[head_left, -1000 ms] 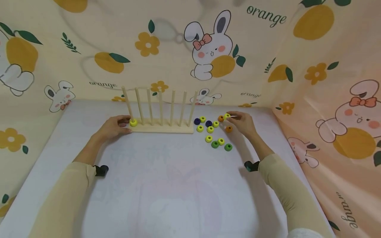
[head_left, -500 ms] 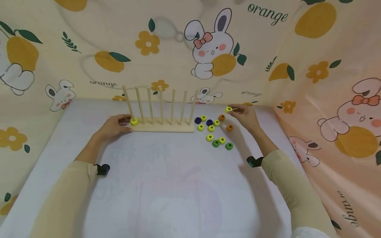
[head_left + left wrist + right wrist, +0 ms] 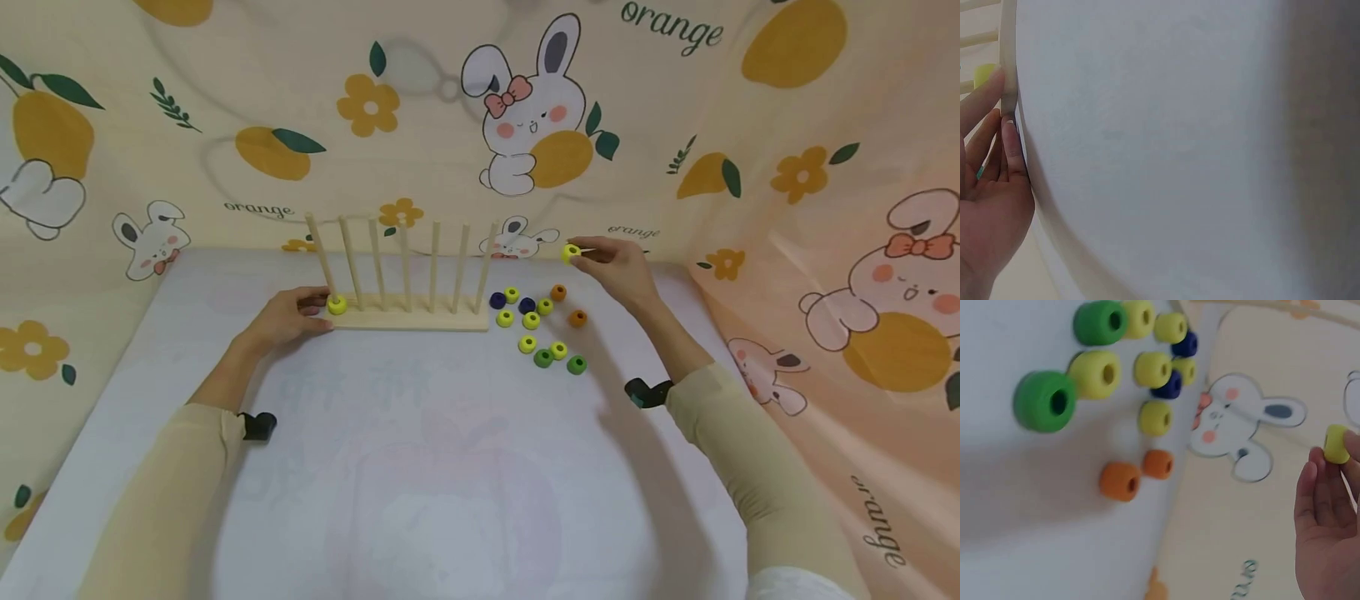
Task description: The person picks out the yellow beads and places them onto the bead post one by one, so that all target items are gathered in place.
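My right hand (image 3: 618,271) pinches a yellow bead (image 3: 571,252) between thumb and fingertips, raised above the back right of the table; the right wrist view shows the same bead (image 3: 1335,445) at the fingertips. At the left end of a wooden peg rack (image 3: 412,320), my left hand (image 3: 281,323) holds the base, thumb in front and fingers behind. The rack has a row of several upright pegs, and one yellow bead (image 3: 337,305) sits low on the leftmost peg. In the left wrist view, the left hand (image 3: 997,200) meets the rack's end (image 3: 1009,81).
Right of the rack lie loose beads: several yellow ones (image 3: 531,320), two dark blue (image 3: 498,301), two orange (image 3: 577,318) and two green (image 3: 576,365). A patterned cloth (image 3: 420,167) hangs behind the white table (image 3: 450,467) and along its sides.
My right hand has lifted the yellow bead from beside the orange beads, up and away from the table. The left hand stays at the rack's left end.
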Action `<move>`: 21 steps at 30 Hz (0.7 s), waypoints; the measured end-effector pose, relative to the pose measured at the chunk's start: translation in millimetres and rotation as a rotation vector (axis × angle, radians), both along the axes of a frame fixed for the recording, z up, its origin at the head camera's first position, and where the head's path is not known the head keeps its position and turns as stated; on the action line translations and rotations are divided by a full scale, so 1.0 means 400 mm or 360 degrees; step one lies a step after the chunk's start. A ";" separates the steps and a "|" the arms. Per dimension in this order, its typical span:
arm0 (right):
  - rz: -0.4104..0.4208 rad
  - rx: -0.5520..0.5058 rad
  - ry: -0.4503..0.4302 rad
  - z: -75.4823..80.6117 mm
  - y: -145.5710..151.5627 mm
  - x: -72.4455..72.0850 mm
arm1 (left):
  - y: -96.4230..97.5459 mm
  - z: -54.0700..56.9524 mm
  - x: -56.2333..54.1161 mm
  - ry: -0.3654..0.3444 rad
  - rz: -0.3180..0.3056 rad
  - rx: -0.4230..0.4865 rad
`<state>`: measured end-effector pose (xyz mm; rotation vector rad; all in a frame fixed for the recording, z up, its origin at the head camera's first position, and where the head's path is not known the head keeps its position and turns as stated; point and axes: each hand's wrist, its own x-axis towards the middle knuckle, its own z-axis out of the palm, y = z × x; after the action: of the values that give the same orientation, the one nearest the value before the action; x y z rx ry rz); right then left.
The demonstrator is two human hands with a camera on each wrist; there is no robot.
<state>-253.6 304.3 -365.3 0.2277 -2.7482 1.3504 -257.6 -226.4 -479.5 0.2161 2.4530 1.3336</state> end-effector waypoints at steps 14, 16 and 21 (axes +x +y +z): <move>0.0140 -0.0035 0.0017 0.080 -0.084 0.002 | -0.003 -0.002 -0.002 0.0002 0.0001 0.0021; 0.0170 -0.0054 0.0019 0.090 -0.097 -0.001 | -0.001 0.000 -0.001 0.0002 0.0003 0.0020; 0.0250 -0.0074 0.0027 0.114 -0.127 -0.007 | 0.001 0.003 -0.002 -0.0019 0.0008 0.0003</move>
<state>-256.2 253.4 -319.8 0.4589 -2.7317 1.4391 -258.3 -225.8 -478.4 0.2022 2.4442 1.3354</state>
